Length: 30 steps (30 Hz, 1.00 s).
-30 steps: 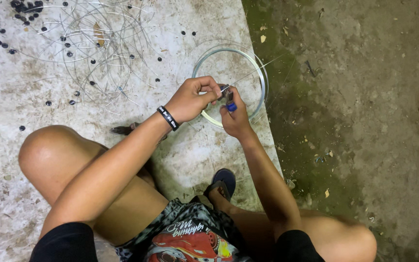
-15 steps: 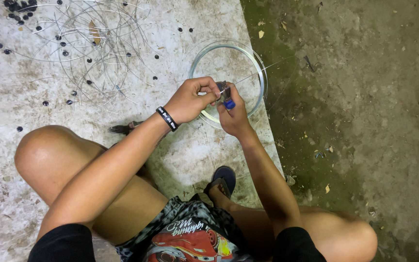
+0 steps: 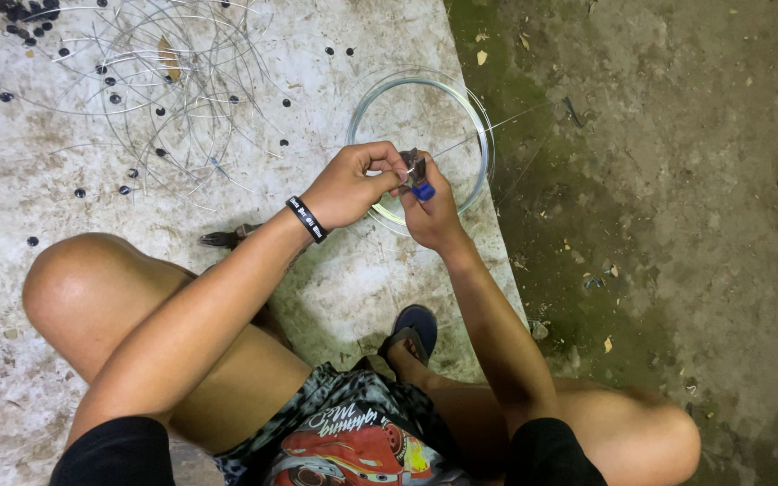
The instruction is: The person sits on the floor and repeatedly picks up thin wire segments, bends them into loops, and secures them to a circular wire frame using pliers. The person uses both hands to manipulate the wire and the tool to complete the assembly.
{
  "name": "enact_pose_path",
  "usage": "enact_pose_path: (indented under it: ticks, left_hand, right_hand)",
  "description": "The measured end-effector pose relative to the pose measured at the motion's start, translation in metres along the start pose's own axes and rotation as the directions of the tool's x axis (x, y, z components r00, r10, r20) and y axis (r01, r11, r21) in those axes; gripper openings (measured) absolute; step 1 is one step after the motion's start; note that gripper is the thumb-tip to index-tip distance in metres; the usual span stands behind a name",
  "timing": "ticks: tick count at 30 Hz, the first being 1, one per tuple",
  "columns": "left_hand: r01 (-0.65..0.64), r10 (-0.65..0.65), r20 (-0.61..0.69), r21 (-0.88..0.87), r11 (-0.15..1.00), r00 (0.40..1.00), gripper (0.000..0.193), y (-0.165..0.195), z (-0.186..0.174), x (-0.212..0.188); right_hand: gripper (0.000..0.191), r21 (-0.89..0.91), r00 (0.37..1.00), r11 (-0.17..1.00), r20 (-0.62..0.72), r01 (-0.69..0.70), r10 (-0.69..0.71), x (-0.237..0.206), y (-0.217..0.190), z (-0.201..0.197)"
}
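Both hands meet over a wire hoop (image 3: 479,135) on the concrete floor (image 3: 335,270): left hand (image 3: 346,187) fingers pinch the wire, right hand (image 3: 431,211) fingers clamp blue-handled pliers (image 3: 418,175), jaws half hidden. Farther off, tangled wire (image 3: 173,81) and dark beads (image 3: 11,27) lie scattered.

Loose wire tangle (image 3: 164,81) and black beads (image 3: 11,27) crowd the far left; mossy ground (image 3: 659,180) right lies open

Stained pale concrete slab (image 3: 335,279) left; darker mossy ground (image 3: 659,225) right, scattered dry leaves.
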<state>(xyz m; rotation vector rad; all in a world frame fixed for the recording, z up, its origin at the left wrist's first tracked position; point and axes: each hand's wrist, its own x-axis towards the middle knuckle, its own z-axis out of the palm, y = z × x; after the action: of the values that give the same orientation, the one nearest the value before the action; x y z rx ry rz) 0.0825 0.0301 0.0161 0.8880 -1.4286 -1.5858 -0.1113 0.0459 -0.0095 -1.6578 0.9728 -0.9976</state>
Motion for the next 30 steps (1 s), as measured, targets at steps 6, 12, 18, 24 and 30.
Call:
enact_pose_path:
  ticks: [6,12,18,24,30]
  left_hand:
    - [0.015,-0.015,-0.004,-0.007,1.000,1.000,0.007,0.0024,0.0003,-0.0007]
    - [0.026,-0.026,-0.005,0.007,1.000,1.000,0.008,0.0065,0.0003,-0.0023]
    - [0.033,-0.033,-0.007,0.019,0.999,0.999,0.007,0.0070,0.0002,-0.0023]
    - [0.015,-0.015,-0.001,-0.003,1.000,1.000,0.007,0.0043,0.0004,-0.0019]
    - [0.024,-0.024,0.006,-0.001,1.000,1.000,0.007,0.0035,0.0014,-0.0019]
  right_hand:
    - [0.025,-0.020,1.000,1.000,-0.004,0.012,-0.012,0.0005,-0.0008,0.0005]
    - [0.020,-0.024,1.000,0.999,0.000,0.025,-0.025,0.0012,-0.0006,0.0018]
    - [0.018,-0.016,1.000,1.000,-0.003,0.017,-0.017,0.0015,-0.0009,0.0020]
    - [0.015,-0.058,1.000,0.998,0.000,0.027,-0.027,0.0018,-0.0042,0.0000]
    - [0.011,-0.092,1.000,0.996,-0.009,0.015,-0.016,0.0034,-0.0069,-0.0016]
